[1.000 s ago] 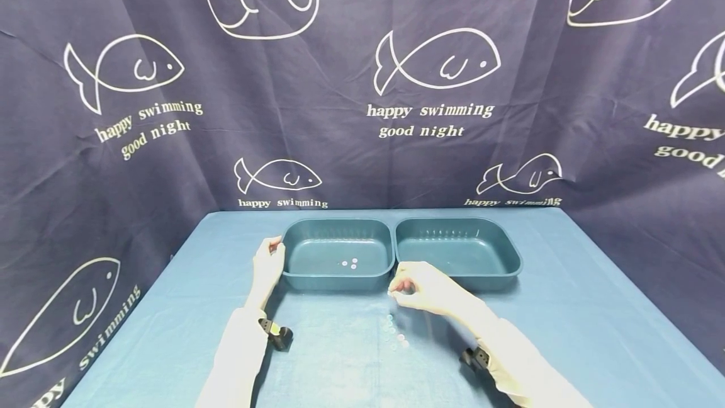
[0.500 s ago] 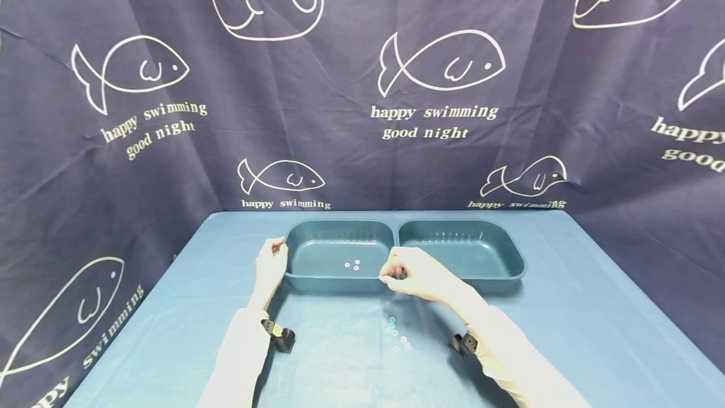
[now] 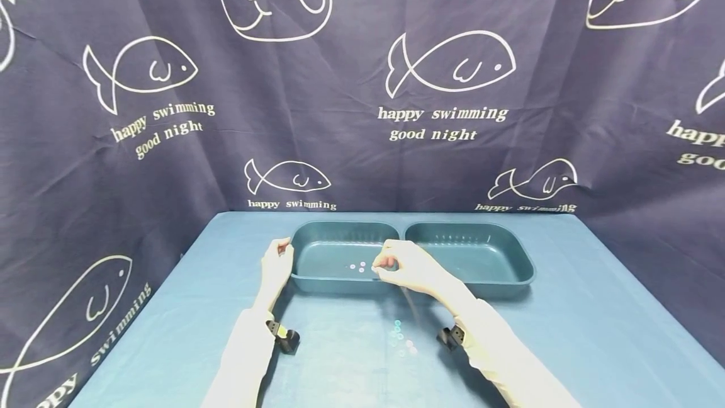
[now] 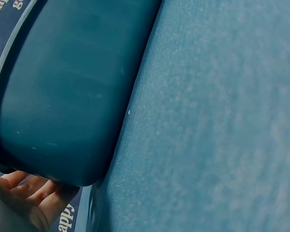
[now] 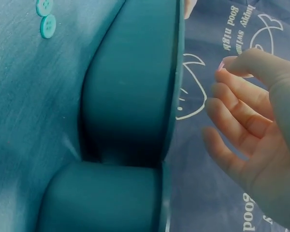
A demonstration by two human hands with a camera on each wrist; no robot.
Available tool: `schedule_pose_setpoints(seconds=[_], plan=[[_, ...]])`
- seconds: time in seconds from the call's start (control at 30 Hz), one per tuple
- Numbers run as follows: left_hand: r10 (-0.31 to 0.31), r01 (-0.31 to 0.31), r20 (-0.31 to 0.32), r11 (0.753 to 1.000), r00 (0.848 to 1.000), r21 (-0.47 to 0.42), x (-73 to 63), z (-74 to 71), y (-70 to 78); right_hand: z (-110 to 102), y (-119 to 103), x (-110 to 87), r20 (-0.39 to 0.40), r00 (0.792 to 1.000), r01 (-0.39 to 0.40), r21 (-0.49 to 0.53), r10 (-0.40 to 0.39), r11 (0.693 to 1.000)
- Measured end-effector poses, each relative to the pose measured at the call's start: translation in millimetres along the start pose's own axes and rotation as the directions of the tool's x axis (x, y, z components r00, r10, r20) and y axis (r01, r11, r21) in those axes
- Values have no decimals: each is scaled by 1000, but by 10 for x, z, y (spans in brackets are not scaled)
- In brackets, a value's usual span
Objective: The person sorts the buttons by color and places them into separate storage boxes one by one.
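Note:
Two dark teal plastic bins stand side by side in the head view: the left bin (image 3: 345, 284) and the right bin (image 3: 504, 290). My left hand (image 3: 277, 263) holds the left bin at its outer end; in the left wrist view the fingers (image 4: 36, 193) lie against that end wall. My right hand (image 3: 416, 267) is over the left bin's front rim, near its right corner. Between thumb and forefinger it pinches a small pink button (image 5: 221, 65), clear in the right wrist view. Several pale pink buttons (image 3: 362, 264) lie inside the left bin.
Several loose buttons lie on the blue table in front of the bins, some green (image 3: 398, 323) and some pink (image 3: 410, 345). A dark curtain (image 3: 362, 93) with white fish drawings hangs behind the table (image 3: 340, 357) and along its sides.
My right hand has moved up and leftward from in front of the bins to over the left bin's rim, carrying the button. My left hand stays at the bin's end. The view has shifted slightly.

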State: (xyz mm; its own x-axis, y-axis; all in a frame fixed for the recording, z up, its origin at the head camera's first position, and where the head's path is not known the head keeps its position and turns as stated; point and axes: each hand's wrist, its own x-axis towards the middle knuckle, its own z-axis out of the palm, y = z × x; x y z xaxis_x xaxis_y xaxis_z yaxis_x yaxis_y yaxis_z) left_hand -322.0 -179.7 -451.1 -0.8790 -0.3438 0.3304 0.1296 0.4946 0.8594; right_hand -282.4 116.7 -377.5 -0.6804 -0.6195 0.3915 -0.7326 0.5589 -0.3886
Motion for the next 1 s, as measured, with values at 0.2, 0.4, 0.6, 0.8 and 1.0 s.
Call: schedule_pose_setpoints(seconds=[0.2,0.4,0.6,0.8,1.0], plan=[[1,-1,8,1000,1000,-16,-12,8,25,53,43,32,-8,1000,-4,-5,4,1000],[16,-16,-4,1000,1000,-18,-33,14,24,104,94,62,-17,1000,-16,-12,15,1000],[33,-33,-10,999,999,-17,-31,25,29,123,142,98,-29,1000,-14,-28,13,1000],[24,-24,-11,1000,1000,-18,-22,22,20,138,176,147,-24,1000,-17,-56,16,998],[19,-19,-21,1000,1000,-20,-14,-2,16,170,205,226,-20,998,-58,-69,56,996]])
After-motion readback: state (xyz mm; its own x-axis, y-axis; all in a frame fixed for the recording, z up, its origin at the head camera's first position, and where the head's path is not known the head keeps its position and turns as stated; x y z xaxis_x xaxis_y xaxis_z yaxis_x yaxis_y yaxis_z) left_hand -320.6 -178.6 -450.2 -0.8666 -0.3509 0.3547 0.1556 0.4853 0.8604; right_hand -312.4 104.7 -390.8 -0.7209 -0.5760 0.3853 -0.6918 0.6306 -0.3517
